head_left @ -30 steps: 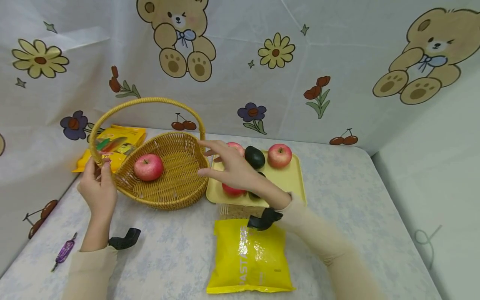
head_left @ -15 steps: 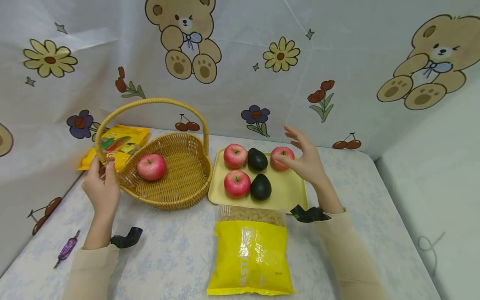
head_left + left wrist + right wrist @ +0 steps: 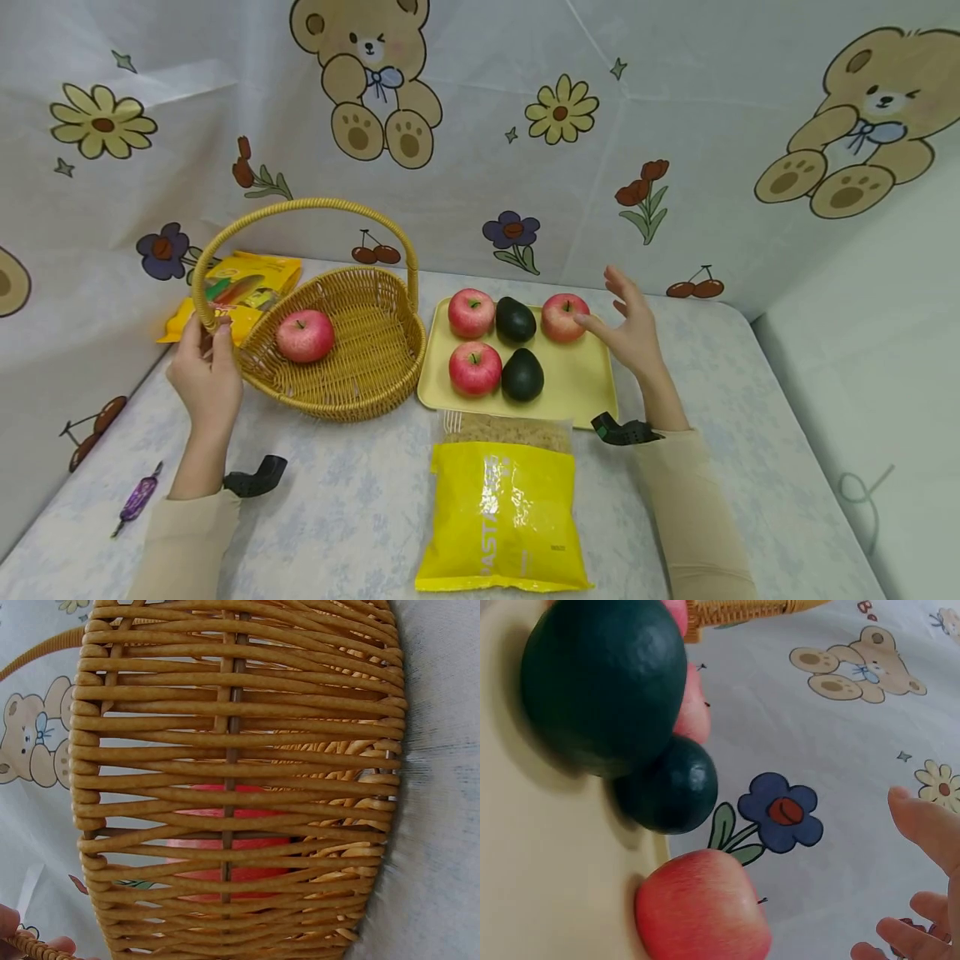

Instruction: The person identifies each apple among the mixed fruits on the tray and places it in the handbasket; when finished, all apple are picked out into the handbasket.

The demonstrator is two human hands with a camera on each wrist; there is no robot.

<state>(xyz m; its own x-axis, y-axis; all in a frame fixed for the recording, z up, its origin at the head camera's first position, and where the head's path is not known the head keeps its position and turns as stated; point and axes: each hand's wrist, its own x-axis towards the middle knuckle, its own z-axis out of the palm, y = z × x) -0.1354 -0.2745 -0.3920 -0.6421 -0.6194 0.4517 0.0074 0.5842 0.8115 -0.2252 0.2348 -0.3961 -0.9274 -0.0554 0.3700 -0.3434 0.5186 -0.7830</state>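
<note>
My left hand grips the left side of the wicker basket's handle, low down near the rim. Inside the wicker basket lies one red apple, which shows through the weave in the left wrist view. My right hand is held with fingers apart and nothing in them, beside the right apple on the yellow tray. In the head view its thumb tip overlaps that apple's edge. Also on the tray are two apples and two dark green avocados.
In front of the tray lies a yellow pasta bag. Yellow packets sit behind the basket at the left. A purple wrapped candy lies at the table's left front. A printed bear curtain hangs behind.
My right hand has moved from the basket's right rim, over the tray, to the right apple. My left hand keeps its grip on the handle.
</note>
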